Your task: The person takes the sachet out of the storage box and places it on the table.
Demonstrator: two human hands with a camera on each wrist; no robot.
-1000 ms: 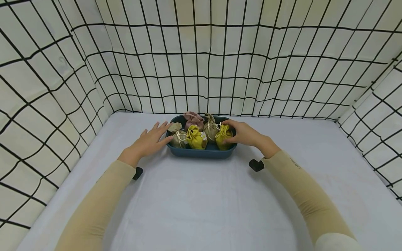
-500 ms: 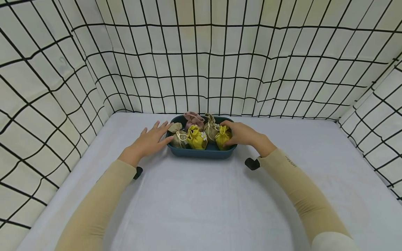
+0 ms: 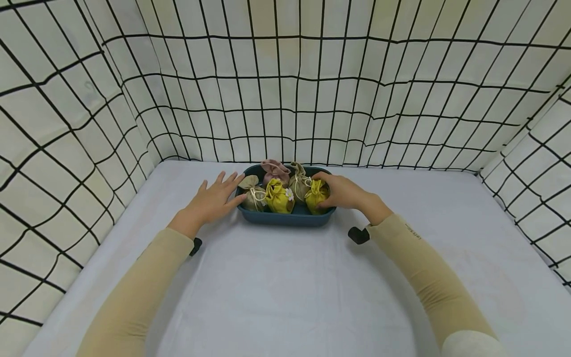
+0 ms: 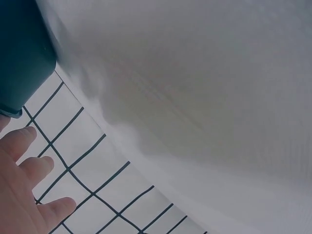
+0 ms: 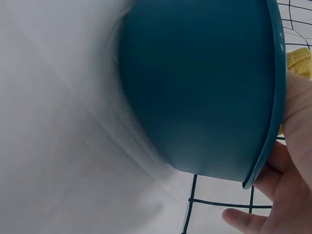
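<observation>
A dark teal oval tub [image 3: 287, 218] near the back of the table holds several small drawstring pouches. My right hand [image 3: 350, 192] reaches over the tub's right end, fingers and thumb curled round a yellow pouch [image 3: 314, 197]. In the right wrist view, a bit of that yellow pouch [image 5: 300, 61] shows past the tub wall [image 5: 204, 87]. My left hand [image 3: 209, 201] lies with straight, spread fingers at the tub's left end, next to a beige pouch [image 3: 254, 198]. Its fingertips also appear below the tub corner in the left wrist view.
Between the hands sit another yellow pouch [image 3: 278, 198] with a white flower, a pink pouch [image 3: 276, 172] and a khaki pouch [image 3: 299, 183]. Black grid netting [image 3: 299, 77] over white walls encloses the white-covered table [image 3: 276, 287] at the back and sides.
My right hand and forearm have shifted slightly left, fingers closer round the right-hand yellow pouch. The left hand, the tub and the other pouches look the same.
</observation>
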